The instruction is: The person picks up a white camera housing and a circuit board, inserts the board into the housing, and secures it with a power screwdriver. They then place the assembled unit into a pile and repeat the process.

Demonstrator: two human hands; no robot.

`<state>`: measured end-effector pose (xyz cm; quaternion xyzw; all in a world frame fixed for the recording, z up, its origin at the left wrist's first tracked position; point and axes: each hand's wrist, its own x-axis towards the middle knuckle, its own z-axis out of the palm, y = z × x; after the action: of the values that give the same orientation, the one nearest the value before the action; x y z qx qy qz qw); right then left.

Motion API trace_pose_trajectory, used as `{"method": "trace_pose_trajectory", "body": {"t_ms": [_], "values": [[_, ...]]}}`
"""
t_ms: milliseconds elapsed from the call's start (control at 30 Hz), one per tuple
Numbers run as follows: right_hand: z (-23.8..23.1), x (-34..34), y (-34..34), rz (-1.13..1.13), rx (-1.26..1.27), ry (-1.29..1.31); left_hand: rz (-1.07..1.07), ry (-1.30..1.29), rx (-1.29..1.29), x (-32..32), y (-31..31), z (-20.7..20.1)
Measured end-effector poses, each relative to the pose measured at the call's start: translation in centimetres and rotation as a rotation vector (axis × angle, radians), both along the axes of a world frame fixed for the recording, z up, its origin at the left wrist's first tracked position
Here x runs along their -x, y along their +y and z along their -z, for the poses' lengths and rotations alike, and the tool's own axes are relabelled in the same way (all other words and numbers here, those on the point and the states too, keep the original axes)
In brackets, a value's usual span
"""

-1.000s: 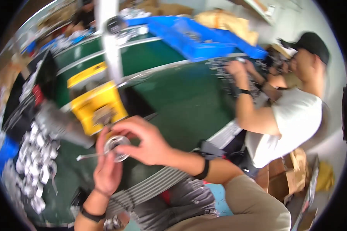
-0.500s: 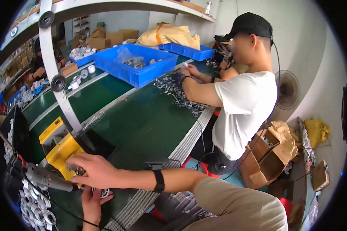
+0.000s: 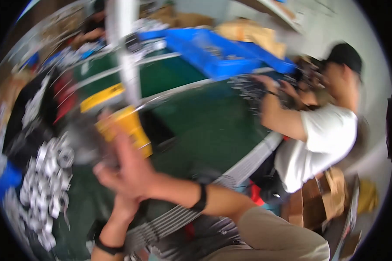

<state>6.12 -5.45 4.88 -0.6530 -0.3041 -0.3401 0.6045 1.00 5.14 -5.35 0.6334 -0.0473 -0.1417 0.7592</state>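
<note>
Toward the left edge of the table (image 3: 200, 139), a blurred grey tool (image 3: 81, 135) is showing beside your overlapping left hand (image 3: 123, 201) and right hand (image 3: 134, 167), whose grips I cannot tell. You are seemingly working with it; next is calling for a sure hold.

Yellow stand (image 3: 137, 130). Hands (image 3: 133, 169), blurred, overlapping, in front of it; white rings (image 3: 43, 182) left of it; blue bin (image 3: 235, 68) beyond it; co-worker (image 3: 324, 139) right of it.
</note>
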Motion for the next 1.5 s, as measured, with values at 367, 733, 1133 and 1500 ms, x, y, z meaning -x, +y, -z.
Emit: {"method": "trace_pose_trajectory", "body": {"t_ms": [367,733,1133,1500], "values": [[-1.7,-4.0,-1.4,-0.129,-0.282,0.238,-0.201,0.251,0.063,-1.2,-2.5,-3.9],[-1.1,-4.2,-1.2,-0.12,-0.27,0.294,-0.178,0.234,0.027,-1.5,-2.8,-3.8],[-1.0,-4.5,-1.4,-0.127,-0.241,0.294,-0.169,0.237,0.001,-1.4,-2.7,-4.1],[0.0,-0.3,-2.6,-0.203,-0.263,0.417,-0.221,0.206,0.061,-1.6,-2.8,-3.7]]}}
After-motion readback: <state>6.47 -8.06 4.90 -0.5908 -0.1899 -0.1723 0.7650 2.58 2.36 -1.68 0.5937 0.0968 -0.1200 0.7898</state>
